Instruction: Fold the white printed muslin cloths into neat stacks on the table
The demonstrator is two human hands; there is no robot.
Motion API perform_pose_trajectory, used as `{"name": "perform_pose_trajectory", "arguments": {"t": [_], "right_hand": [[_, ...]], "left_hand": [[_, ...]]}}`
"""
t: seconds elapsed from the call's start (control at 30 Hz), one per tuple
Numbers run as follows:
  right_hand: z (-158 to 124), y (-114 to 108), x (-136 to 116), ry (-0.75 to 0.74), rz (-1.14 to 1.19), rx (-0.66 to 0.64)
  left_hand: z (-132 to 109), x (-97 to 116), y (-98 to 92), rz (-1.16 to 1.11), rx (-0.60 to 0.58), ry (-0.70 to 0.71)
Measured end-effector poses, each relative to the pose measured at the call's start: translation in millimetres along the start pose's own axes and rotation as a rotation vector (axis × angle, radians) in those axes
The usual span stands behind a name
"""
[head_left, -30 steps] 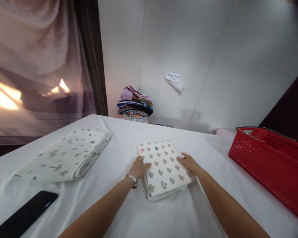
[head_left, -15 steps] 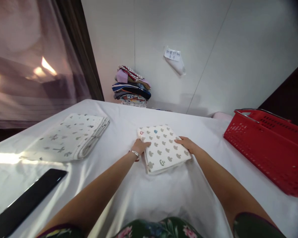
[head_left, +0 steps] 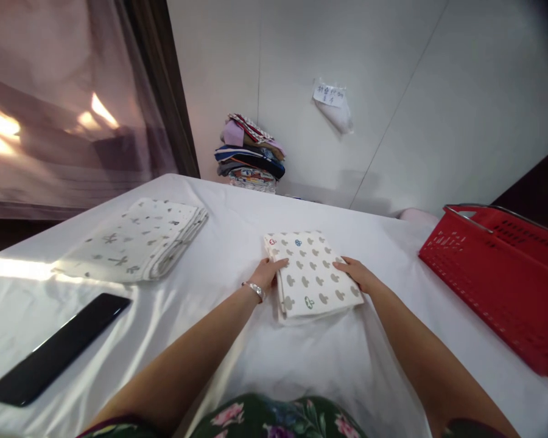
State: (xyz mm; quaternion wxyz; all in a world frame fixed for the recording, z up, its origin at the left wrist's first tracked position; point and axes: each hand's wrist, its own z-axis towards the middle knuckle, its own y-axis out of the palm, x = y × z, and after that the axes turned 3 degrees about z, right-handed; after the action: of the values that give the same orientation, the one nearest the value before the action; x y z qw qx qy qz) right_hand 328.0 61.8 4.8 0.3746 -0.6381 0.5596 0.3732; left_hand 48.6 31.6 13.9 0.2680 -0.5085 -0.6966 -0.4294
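A folded white cloth [head_left: 314,277] printed with grey mushroom shapes lies in front of me on the white-covered table [head_left: 237,213]. A few of its shapes are outlined in red, blue and green. My left hand [head_left: 265,275], with a bracelet at the wrist, grips the left edge, thumb on top and the other fingers mostly hidden beneath or beside it. On the opposite edge, my right hand [head_left: 355,272] holds the cloth with fingertips on its upper face. The folded layers show along the left and near edges.
To the left lies another folded, patterned white cloth [head_left: 137,240], with a flat black object [head_left: 59,350] nearer me. A red plastic basket [head_left: 488,274] with metal handles stands at the right. Beyond the far edge is a stack of folded clothes [head_left: 251,155] against the wall.
The whole view has shifted slightly, so most things appear further right. Both hands keep their hold on the folded cloth, which looks nearly unchanged on the table.
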Motion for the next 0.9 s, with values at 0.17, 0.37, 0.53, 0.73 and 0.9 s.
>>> {"name": "perform_pose_trajectory", "arguments": {"t": [0.17,0.37,0.53,0.73,0.9], "right_hand": [[-1.5,-0.3,-0.8,-0.015,0.084,-0.019],[-7.4,-0.2,-1.8,-0.057,0.031,0.051],[-11.5,2.6,-3.9,-0.045,-0.143,0.099],[-11.6,6.8,-9.6,-0.044,-0.343,0.133],[-9.5,3.7,-7.9,-0.202,-0.406,0.182]], "left_hand": [[-11.7,6.2,0.2,-0.04,-0.142,-0.155],[-9.4,5.4,1.5,0.066,-0.057,-0.048],[-8.2,0.3,-6.3,0.078,-0.16,-0.165],[-5.6,-7.5,-16.8,0.032,-0.189,-0.164],[-3.7,-13.1,-14.2,0.014,-0.081,-0.101]]}}
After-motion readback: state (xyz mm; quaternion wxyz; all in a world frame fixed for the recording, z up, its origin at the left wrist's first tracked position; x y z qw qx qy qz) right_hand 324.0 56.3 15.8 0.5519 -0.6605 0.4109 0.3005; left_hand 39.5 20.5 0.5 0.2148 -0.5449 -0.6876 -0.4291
